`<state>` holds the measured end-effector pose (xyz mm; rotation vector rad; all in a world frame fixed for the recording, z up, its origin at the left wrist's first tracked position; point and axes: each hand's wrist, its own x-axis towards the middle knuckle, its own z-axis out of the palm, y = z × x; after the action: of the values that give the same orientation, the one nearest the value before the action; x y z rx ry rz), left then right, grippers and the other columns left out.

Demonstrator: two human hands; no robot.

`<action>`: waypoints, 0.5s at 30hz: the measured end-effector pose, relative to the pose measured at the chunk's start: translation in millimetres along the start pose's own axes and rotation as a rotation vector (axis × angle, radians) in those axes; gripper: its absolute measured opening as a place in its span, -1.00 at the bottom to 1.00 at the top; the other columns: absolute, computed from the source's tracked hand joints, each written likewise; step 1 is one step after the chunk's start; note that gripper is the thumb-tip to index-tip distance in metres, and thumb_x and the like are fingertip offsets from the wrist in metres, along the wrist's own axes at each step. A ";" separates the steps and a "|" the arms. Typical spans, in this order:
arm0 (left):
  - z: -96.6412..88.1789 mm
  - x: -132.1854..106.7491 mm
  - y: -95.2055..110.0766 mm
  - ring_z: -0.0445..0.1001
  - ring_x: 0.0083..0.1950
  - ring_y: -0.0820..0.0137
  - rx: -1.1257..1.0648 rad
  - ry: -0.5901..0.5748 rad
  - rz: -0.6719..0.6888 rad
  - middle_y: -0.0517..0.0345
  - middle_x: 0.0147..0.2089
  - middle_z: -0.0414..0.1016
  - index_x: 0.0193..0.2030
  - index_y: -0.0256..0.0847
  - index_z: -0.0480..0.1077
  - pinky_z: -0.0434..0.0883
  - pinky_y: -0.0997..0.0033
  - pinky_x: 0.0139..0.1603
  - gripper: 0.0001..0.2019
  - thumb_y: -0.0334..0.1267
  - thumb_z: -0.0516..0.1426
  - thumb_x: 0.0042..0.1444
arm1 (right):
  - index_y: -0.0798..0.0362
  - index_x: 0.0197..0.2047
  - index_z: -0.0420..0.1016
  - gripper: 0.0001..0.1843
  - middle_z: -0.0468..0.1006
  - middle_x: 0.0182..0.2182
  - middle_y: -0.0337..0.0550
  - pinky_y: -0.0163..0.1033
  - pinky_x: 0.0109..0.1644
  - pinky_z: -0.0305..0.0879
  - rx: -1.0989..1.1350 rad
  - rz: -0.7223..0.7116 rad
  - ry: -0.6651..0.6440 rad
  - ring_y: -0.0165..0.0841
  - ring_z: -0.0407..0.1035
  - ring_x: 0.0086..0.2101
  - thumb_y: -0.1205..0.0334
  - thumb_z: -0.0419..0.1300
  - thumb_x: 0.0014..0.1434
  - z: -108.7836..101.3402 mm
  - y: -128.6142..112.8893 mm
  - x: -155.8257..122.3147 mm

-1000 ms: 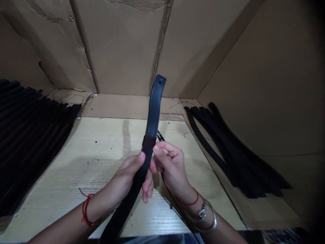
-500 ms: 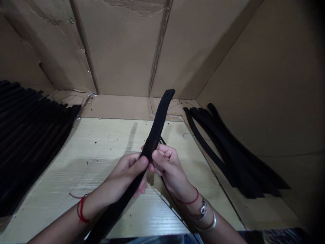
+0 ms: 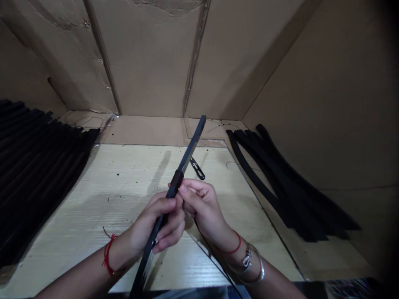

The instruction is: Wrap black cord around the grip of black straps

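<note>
Both my hands hold one long black strap (image 3: 190, 148) edge-on above the light wooden board (image 3: 93, 207). My left hand (image 3: 157, 226) is wrapped round the strap's lower part, fingers closed under it. My right hand (image 3: 202, 205) pinches the strap just above, at a dark brownish loop (image 3: 176, 179) that sits round the strap. The strap's free end points up and away toward the cardboard back wall. Its lower end runs out of view at the bottom edge.
A thick stack of black straps (image 3: 34, 166) fills the left side. A smaller pile of black straps (image 3: 286, 187) lies at the right on cardboard. A small dark metal clip (image 3: 197, 168) lies on the board behind my hands. Cardboard walls (image 3: 149, 58) close in the back and right.
The strap has tilted down and turned from flat-on to edge-on, its tip dropping lower. My left hand has slid down it and closed tighter; my right hand stays at the loop.
</note>
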<state>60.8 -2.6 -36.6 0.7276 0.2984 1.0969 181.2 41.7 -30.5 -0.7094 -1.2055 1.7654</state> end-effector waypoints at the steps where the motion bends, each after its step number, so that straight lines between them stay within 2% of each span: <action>1: -1.1 0.2 -1.3 0.01 -0.80 0.60 -0.001 0.000 0.005 0.36 -0.78 0.03 -0.52 -0.21 0.13 -0.06 0.66 -0.78 -0.65 -0.15 0.03 0.26 | 0.13 -0.48 0.42 -0.67 0.20 -0.73 -0.42 -0.45 -0.69 -0.20 -0.007 -0.010 0.010 -0.63 -0.09 -0.72 0.06 0.33 0.09 -0.1 0.3 0.0; 4: -4.8 0.6 -2.3 0.13 -0.75 0.56 0.052 0.043 -0.017 0.32 -0.74 0.12 -0.46 -0.24 0.20 0.04 0.64 -0.73 -0.67 -0.08 0.04 0.25 | 0.11 -0.42 0.43 -0.73 0.42 -0.67 -0.31 -0.45 -0.65 0.06 0.005 -0.037 0.038 -0.56 0.18 -0.70 0.09 0.35 0.07 -0.4 -0.6 -0.1; 7: -6.7 1.0 1.3 0.14 -0.73 0.54 0.047 0.082 -0.098 0.31 -0.72 0.12 -0.42 -0.26 0.26 0.05 0.61 -0.71 -0.60 0.08 0.03 0.21 | 0.12 -0.42 0.46 -0.75 0.50 -0.64 -0.24 -0.41 -0.58 0.24 -0.014 -0.022 0.057 -0.48 0.35 -0.64 0.11 0.34 0.08 -0.3 -2.4 -0.9; 10: -5.8 1.6 6.5 0.07 -0.75 0.55 0.053 0.144 -0.172 0.34 -0.75 0.03 -0.52 -0.23 0.19 0.00 0.60 -0.72 -0.53 0.17 0.05 0.11 | 0.14 -0.44 0.49 -0.73 0.51 -0.61 -0.20 -0.42 -0.60 0.21 -0.093 -0.036 0.071 -0.47 0.36 -0.61 0.09 0.34 0.07 0.8 -3.0 -1.6; 13: -4.6 2.0 9.4 -0.02 -0.77 0.58 0.096 0.215 -0.224 0.36 -0.79 -0.05 -0.60 -0.20 0.11 -0.07 0.60 -0.73 -0.50 0.19 0.07 0.06 | 0.12 -0.47 0.49 -0.74 0.47 -0.63 -0.23 -0.44 -0.67 0.04 -0.127 -0.087 0.055 -0.52 0.24 -0.66 0.10 0.34 0.06 2.8 -2.2 -1.9; 15: -4.8 1.9 9.9 -0.08 -0.79 0.60 0.091 0.221 -0.254 0.37 -0.81 -0.09 -0.64 -0.18 0.07 -0.11 0.59 -0.76 -0.48 0.21 0.06 0.04 | 0.11 -0.46 0.50 -0.76 0.44 -0.65 -0.27 -0.43 -0.68 -0.02 -0.134 -0.099 0.034 -0.55 0.16 -0.69 0.11 0.33 0.08 3.9 -1.6 -2.2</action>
<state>52.1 3.5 -33.2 0.6291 0.6162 0.9263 179.5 38.3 -27.6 -0.7410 -1.3226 1.5972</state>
